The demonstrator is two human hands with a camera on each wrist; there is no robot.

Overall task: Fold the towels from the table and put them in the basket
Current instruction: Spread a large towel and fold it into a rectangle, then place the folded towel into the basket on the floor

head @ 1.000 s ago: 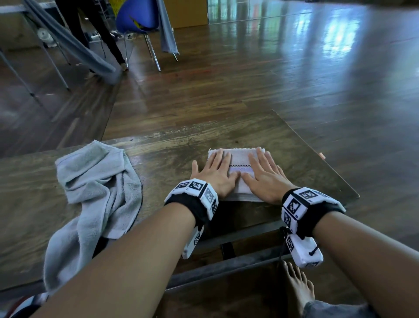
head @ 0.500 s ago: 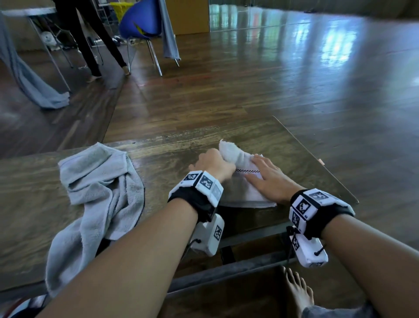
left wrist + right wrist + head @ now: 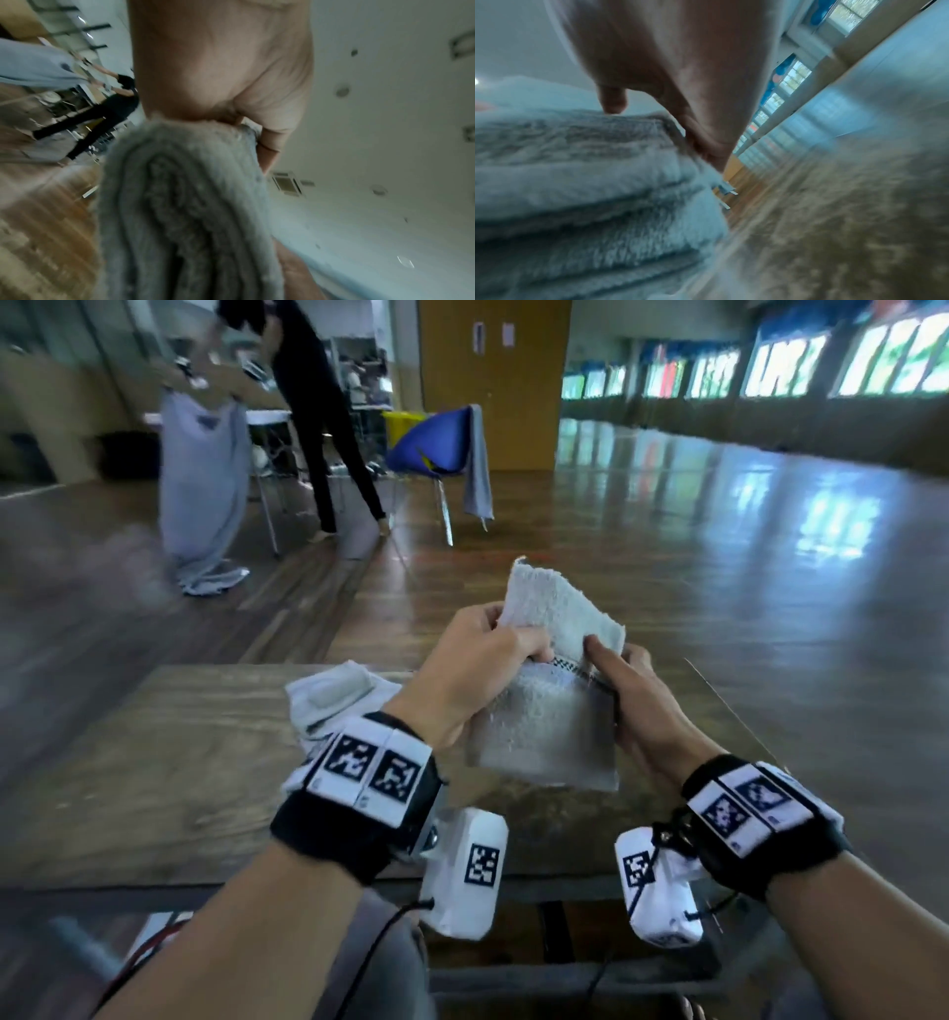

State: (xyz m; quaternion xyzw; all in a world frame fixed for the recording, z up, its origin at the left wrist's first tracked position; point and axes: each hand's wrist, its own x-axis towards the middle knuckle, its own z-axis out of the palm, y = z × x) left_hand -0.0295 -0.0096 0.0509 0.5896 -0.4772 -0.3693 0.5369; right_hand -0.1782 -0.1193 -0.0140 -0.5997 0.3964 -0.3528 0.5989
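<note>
A small folded white towel (image 3: 544, 721) with a checkered band is held up above the wooden table (image 3: 164, 762). My left hand (image 3: 477, 670) grips its left side, thumb on the near face. My right hand (image 3: 624, 690) pinches its right edge. The towel's stacked folds (image 3: 185, 213) fill the left wrist view, under my left hand (image 3: 221, 67). In the right wrist view my right hand (image 3: 670, 71) holds the layered towel (image 3: 582, 182). A crumpled grey towel (image 3: 339, 695) lies on the table, partly hidden behind my left wrist. No basket is in view.
The table's right edge (image 3: 729, 706) runs close to my right hand. Beyond the table lies open wooden floor. A blue chair (image 3: 436, 444) with a cloth draped on it stands ahead. A person in black (image 3: 318, 423) holds up a large grey sheet at far left.
Both hands went from pressing the folded towel flat on the table to lifting it off the table, held upright between them. The head view has tilted upward toward the room.
</note>
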